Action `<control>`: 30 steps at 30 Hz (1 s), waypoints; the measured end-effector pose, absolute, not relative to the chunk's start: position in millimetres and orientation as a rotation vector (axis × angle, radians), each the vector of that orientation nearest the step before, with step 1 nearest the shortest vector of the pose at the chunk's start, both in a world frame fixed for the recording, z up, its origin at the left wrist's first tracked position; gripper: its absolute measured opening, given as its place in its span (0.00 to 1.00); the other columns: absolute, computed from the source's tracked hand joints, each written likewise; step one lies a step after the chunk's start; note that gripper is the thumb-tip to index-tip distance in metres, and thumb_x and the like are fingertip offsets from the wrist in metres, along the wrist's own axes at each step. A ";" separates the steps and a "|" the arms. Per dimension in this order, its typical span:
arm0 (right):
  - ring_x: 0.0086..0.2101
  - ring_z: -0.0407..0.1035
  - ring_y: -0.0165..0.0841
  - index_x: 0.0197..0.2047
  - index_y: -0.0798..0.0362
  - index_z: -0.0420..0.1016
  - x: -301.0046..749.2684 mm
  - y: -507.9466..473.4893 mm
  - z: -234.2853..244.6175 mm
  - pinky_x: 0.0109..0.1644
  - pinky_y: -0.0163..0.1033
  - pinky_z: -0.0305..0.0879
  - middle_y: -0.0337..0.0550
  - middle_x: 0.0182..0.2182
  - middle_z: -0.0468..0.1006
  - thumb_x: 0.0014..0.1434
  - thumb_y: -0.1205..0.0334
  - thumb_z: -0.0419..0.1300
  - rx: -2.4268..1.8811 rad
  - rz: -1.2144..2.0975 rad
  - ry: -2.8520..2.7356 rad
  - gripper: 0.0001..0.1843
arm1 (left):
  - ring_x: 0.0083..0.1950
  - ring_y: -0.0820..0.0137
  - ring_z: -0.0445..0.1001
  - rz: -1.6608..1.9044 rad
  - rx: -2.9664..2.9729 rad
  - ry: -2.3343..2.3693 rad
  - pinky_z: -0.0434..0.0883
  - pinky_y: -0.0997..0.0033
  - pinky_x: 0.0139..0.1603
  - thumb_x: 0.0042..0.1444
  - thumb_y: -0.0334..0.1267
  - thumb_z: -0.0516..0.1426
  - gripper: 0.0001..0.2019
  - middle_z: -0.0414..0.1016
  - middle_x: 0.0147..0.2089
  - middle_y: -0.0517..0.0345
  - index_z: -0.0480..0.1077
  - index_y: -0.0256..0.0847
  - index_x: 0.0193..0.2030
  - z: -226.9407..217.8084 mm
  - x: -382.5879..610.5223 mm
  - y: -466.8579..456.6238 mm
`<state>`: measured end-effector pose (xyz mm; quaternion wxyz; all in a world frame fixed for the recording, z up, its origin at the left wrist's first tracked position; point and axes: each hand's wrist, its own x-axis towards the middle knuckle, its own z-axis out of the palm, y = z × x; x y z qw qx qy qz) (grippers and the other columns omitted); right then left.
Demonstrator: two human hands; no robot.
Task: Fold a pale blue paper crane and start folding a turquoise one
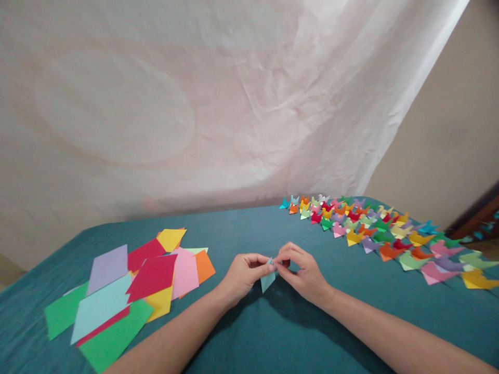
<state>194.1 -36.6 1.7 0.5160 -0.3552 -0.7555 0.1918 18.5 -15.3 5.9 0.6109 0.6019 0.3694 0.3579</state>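
Observation:
A small light-blue piece of folded paper (267, 283) is held between both hands above the middle of the cloth, its pointed end hanging down. My left hand (245, 272) pinches it from the left with thumb and forefinger. From the other side, my right hand (300, 267) is closed in a pinch at the paper's upper edge, its fingertips touching those of the left. The fingertips hide the top of the folded piece, so its full shape cannot be made out.
Loose coloured paper sheets (154, 278) overlap in a pile on the left. Several rows of small folded paper birds (354, 237) stand along the right side. A dark green cloth (230, 223) covers the table, and a pale hanging sheet (218, 104) rises behind its far edge.

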 end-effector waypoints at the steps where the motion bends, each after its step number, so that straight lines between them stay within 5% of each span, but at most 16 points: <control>1: 0.30 0.66 0.31 0.33 0.51 0.72 193.9 -36.7 2.1 0.33 0.35 0.63 0.41 0.29 0.70 0.56 0.70 0.57 -0.858 0.464 -1.815 0.06 | 0.35 0.68 0.72 0.831 1.387 0.865 0.66 0.70 0.42 0.45 0.47 0.64 0.16 0.78 0.34 0.53 0.77 0.35 0.35 6.3 18.7 -15.6; 30: 0.28 0.65 0.31 0.32 0.51 0.72 194.6 -38.1 5.6 0.32 0.37 0.63 0.40 0.27 0.69 0.54 0.70 0.56 -0.860 0.480 -1.835 0.05 | 0.38 0.65 0.74 0.855 1.395 0.909 0.66 0.68 0.45 0.46 0.47 0.64 0.15 0.80 0.36 0.52 0.78 0.36 0.34 8.4 18.4 -16.1</control>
